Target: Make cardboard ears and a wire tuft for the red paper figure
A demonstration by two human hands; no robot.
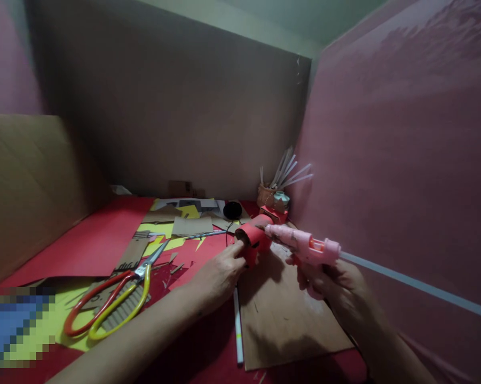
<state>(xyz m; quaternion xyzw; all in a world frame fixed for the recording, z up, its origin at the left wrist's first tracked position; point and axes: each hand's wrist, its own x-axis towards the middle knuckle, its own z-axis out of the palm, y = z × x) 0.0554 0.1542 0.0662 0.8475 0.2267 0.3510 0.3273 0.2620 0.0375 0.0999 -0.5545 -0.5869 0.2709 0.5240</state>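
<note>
From my remote seat, I see the red tube (261, 226) over the far end of a cardboard sheet (296, 325). The left hand (223, 271) grips the tube's near rim; the right hand (334, 285) is wrapped around a pink glue gun (294, 241), its nozzle right by the tube's wall (touching or just short, I can't tell). The tube is already shaped, and cutting is done in part, judging by the scraps (178, 266) beside the scissors (140, 274). Gluing looks under way to me; how much is left I can't tell. Dark print marks a cardboard strip (134, 250), but I can't read it, and I make out no brand on the gun.
</note>
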